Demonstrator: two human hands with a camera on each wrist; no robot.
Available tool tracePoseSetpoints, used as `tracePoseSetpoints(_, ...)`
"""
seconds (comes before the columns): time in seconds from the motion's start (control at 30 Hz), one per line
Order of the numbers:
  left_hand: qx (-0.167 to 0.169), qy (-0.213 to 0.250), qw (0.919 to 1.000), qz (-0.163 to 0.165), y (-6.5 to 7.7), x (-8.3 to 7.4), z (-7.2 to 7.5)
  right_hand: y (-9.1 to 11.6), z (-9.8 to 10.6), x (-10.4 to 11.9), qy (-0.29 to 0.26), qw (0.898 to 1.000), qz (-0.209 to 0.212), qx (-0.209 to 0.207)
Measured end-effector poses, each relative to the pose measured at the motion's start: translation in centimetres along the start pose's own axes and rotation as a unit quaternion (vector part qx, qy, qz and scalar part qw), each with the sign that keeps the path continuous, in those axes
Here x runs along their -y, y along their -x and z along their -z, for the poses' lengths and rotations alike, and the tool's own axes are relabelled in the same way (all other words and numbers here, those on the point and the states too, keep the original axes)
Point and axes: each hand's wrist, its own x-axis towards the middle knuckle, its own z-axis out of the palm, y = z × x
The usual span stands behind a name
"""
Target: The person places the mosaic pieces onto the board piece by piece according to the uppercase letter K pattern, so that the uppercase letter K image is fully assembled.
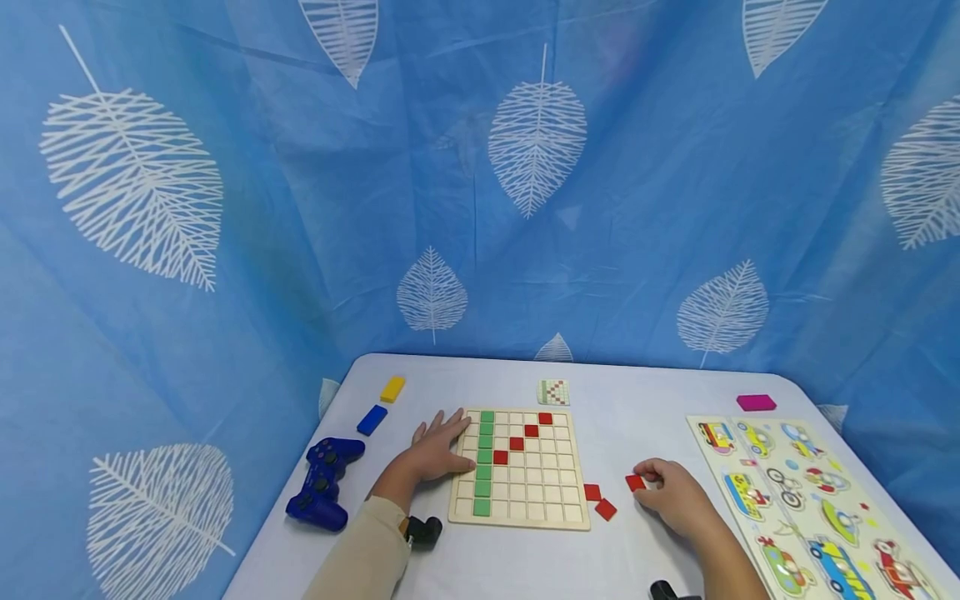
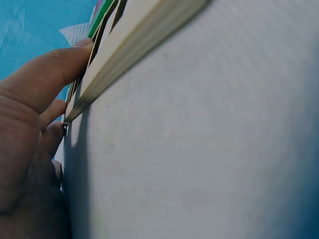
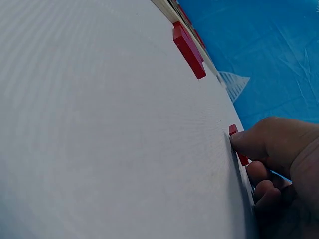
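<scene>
A wooden grid board [image 1: 529, 508] lies flat on the table, with a column of green tiles [image 1: 482, 507] near its left side and several red tiles [image 1: 500, 457] in a rising diagonal. My left hand [image 1: 435, 452] rests on the board's left edge, fingers spread; the left wrist view shows the thumb [image 2: 60, 67] on top of the rim. Right of the board, my right hand [image 1: 672, 496] pinches a red square tile [image 1: 634, 482] at the tabletop. Two loose red tiles [image 1: 606, 509] lie between that hand and the board, one touching or close to its edge.
A small pattern card [image 1: 553, 392] lies behind the board. Leftward are a blue game controller [image 1: 322, 483], a blue block [image 1: 372, 420] and a yellow block [image 1: 392, 389]. A picture puzzle board [image 1: 813, 500] and magenta block [image 1: 756, 402] sit at right.
</scene>
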Motion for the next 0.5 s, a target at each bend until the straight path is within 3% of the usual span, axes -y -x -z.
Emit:
tracePoseSetpoints(0.3, 0.0, -0.01, 0.9999, 0.006, 0.01, -0.02, 0.21, 0.06, -0.26, 0.56, -0.001, 1.0, 0.015, -0.016)
tracePoseSetpoints(0.5, -0.001, -0.003, 1.0, -0.001, 0.14, -0.02, 0.05, -0.03, -0.54, 0.69, 0.003, 1.0, -0.005, -0.029)
